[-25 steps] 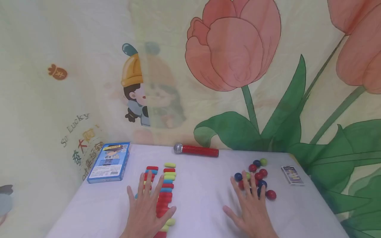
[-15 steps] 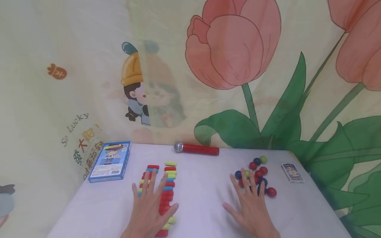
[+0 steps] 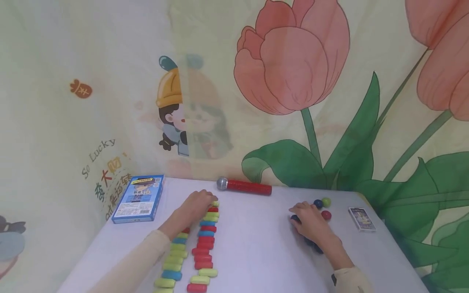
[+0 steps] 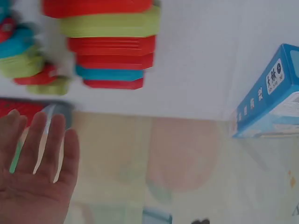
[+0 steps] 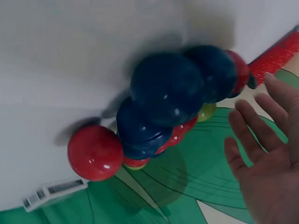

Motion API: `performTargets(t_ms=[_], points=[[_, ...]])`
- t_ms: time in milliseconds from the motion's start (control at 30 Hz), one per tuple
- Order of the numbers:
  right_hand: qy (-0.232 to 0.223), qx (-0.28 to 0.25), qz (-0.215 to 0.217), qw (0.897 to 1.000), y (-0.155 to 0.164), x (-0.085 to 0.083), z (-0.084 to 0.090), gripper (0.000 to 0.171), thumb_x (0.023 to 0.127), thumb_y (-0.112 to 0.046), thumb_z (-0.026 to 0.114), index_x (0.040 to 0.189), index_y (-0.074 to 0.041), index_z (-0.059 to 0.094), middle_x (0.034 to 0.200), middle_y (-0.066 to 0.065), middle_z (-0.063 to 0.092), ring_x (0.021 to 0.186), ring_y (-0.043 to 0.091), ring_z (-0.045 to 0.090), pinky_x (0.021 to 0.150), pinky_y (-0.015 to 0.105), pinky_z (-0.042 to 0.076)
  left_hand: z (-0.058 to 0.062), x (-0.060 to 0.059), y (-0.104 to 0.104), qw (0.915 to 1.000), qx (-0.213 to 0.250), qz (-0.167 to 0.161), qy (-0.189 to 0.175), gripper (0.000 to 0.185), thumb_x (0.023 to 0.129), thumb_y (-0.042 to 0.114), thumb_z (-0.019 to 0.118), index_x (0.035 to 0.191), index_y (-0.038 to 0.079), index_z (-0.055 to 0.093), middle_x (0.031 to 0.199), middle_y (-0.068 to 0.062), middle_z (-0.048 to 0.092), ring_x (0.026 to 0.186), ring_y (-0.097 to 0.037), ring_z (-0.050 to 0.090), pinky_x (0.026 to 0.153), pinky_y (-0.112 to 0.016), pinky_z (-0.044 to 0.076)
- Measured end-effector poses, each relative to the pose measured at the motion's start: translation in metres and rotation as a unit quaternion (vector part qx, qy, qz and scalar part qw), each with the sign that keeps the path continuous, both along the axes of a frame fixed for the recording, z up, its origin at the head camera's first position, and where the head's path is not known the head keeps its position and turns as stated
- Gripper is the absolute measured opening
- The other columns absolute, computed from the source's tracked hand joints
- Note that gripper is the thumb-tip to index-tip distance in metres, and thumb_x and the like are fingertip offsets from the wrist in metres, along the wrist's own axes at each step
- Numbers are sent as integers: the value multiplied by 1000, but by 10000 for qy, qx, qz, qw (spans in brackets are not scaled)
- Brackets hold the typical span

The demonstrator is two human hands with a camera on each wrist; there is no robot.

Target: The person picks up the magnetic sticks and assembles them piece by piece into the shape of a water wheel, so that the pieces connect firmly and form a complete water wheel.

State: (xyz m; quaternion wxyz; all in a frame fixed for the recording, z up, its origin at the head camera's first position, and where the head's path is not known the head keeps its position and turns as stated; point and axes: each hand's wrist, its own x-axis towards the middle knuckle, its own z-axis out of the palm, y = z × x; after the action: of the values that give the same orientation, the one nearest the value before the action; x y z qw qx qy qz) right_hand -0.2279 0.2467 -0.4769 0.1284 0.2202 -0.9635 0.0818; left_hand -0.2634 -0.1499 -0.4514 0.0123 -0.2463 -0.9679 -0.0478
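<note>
Lining the left side of a white tabletop (image 3: 253,244), two columns of stubby, round-ended blocks (image 3: 206,245) mix red, yellow-green and blue, their long sides set one after another and some ends out of line. Farther right sits a cluster of glossy balls (image 5: 167,88) in dark blue, red and yellow-green, small highlights gleaming on their surfaces.

A person's left hand (image 3: 196,205), back upward, hangs over the far end of the columns beside a yellow-green block (image 3: 215,204); its fingers are extended and apart, grasping nothing, though whether they touch that block cannot be told. The pale-sleeved left forearm slants across the left column, hiding part of it. The right hand (image 3: 313,223), also back upward, is over the balls and covers several in the head view; its fingers are relaxed, slightly bent and released. The right forearm slants in from the near right.

Between blocks and balls runs a broad band of white tabletop. Along the far edge, before a tulip-printed fabric backdrop (image 3: 212,24), lies a red microphone (image 3: 249,187) with a silver head. A blue box (image 3: 139,199) occupies the far left corner, and a small card box (image 3: 362,219) lies near the right edge, just beyond the balls.
</note>
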Motion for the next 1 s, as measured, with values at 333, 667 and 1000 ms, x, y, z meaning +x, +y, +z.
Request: performTargets(t_ms=[333,667,1000], points=[[-703,-106,31,9975,-8,-9,-16,27,81,3,91,106,0,81,94,10,75,93,29,70,86,44,63,-32,-36,-5,9913,-1085,-273,687,17,87,5,89,100,13,83,92,-5,76,88,-25,68,84,-44,59],[-1279,-2099,187,9691,-57,26,13,41,86,-3,90,124,-5,77,114,5,78,102,22,74,85,34,64,8,24,41,9902,1145,-634,480,29,89,12,90,116,7,81,104,-6,75,95,-22,72,84,-38,61],[-1878,-2884,925,9343,-89,62,1,36,87,1,88,121,-4,77,112,2,77,98,15,77,86,25,62,6,94,75,9866,1399,-671,-513,30,93,19,88,121,13,83,102,3,73,91,-8,67,83,-27,54]])
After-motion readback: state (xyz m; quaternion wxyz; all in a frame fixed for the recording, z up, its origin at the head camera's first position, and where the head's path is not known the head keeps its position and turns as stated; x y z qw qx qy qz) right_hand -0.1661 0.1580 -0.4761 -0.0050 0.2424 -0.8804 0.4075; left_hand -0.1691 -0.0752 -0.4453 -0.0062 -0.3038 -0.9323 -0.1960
